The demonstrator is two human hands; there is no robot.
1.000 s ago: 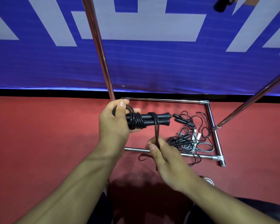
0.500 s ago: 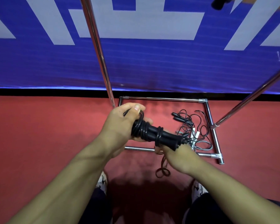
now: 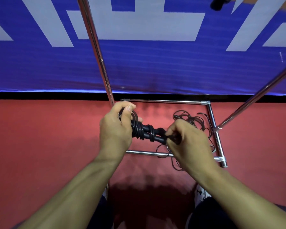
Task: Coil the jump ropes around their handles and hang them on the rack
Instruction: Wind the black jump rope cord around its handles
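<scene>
Above the red matte floor (image 3: 48, 146), the left hand (image 3: 116, 129) grips one end of two smooth black cylindrical handles (image 3: 153, 135), fingers curled round them, glossy black cord (image 3: 137, 129) wound on in tight rings. The right hand (image 3: 188, 142) pinches the cord at the other end. Loose tangled ropes (image 3: 196, 120) lie inside the chrome tubular rack (image 3: 211, 116) base

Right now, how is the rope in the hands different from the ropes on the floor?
The held rope is wound in tight coils around its handles; the floor ropes lie in a loose tangle. The held rope is gripped by the left hand and right hand; the floor ropes lie untouched inside the rack base. Both look dark.
</scene>
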